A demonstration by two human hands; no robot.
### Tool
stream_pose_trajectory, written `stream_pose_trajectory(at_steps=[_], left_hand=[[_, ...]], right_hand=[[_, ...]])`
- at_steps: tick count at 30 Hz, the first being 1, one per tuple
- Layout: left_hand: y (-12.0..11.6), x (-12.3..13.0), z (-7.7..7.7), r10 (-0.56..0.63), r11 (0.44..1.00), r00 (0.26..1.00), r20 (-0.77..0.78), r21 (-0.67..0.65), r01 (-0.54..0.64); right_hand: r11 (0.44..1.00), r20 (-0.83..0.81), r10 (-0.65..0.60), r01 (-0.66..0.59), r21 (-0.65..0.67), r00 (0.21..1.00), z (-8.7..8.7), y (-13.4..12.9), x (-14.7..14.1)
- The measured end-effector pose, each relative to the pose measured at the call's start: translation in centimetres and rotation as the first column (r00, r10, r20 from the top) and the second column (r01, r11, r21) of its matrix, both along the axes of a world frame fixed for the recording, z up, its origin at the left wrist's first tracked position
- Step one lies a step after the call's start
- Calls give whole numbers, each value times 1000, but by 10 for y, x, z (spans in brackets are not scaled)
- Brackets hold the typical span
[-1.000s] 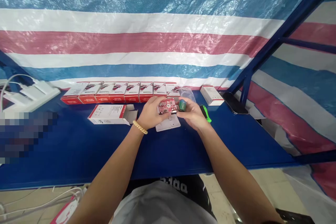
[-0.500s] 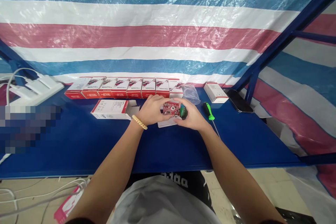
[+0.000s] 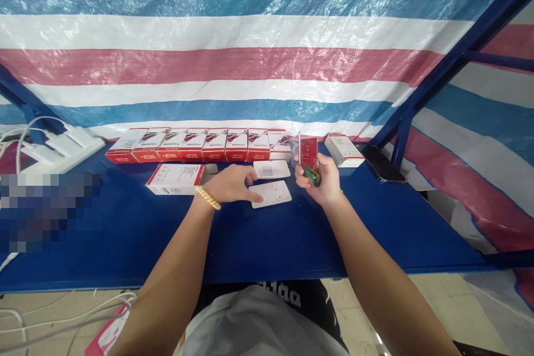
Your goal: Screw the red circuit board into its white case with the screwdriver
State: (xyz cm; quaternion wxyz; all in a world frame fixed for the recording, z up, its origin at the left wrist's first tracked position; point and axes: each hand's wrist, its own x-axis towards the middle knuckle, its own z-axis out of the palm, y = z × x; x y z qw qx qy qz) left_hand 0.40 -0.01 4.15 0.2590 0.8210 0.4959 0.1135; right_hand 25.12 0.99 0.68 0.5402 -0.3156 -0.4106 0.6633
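- Gripping the red board point(image 3: 309, 151), your right hand point(image 3: 320, 180) holds it upright, right of the white plate point(image 3: 271, 193).
- Your left hand point(image 3: 232, 184) rests open, fingertips touching the plate.
- Earlier both hands held the board above the plate.

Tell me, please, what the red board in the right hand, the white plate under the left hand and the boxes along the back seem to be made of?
Red board: looks like rigid circuit-board laminate, matte red, thin flat edge. White plate: probably moulded plastic, smooth with a faint sheen and rounded corners. Boxes: printed cardboard, to judge by their sharp folded edges.
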Motion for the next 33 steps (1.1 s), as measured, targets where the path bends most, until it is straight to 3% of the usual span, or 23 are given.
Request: stream_pose_trajectory(at_steps=[3,6,9,12,15,17,20,23,26,28,30,33], left_hand=[[-4,5,-2,1,997,972,-234,-73,-19],[-6,13,-9,-2,998,927,-375,-56,-20],[-5,17,-14,-2,1000,911,-412,-24,-9],[-2,14,-13,-27,1000,956,-291,2,29],[1,9,-10,-83,996,997,-2,22,83],[4,7,-11,-93,996,970,224,27,89],[6,7,-15,-89,993,822,563,-17,119],[6,10,-19,-19,966,528,849,-121,229],[4,14,-21,159,938,204,966,-212,274],[3,18,-20,290,920,59,955,-295,258],[2,22,-18,401,886,2,916,-389,254],[1,28,-16,490,840,1,872,-472,268]], right_hand=[[981,-256,149,-175,-79,955,1,-1,1],[971,-371,169,-219,-96,913,0,-2,2],[969,-407,167,-225,-99,898,0,-1,3],[975,-398,161,-209,-80,903,-1,0,5],[983,-354,159,-182,-32,922,-1,-1,6],[988,-306,148,-154,4,940,-2,-2,5],[992,-202,122,-112,61,972,-2,-3,3],[994,-126,82,-72,84,989,-1,-3,0],[996,-127,54,-46,71,990,-2,-2,-4],[997,-142,47,-37,67,989,-3,-1,-6],[998,-159,41,-31,60,987,-4,0,-6],[999,-171,33,-27,41,985,-3,1,-5]])
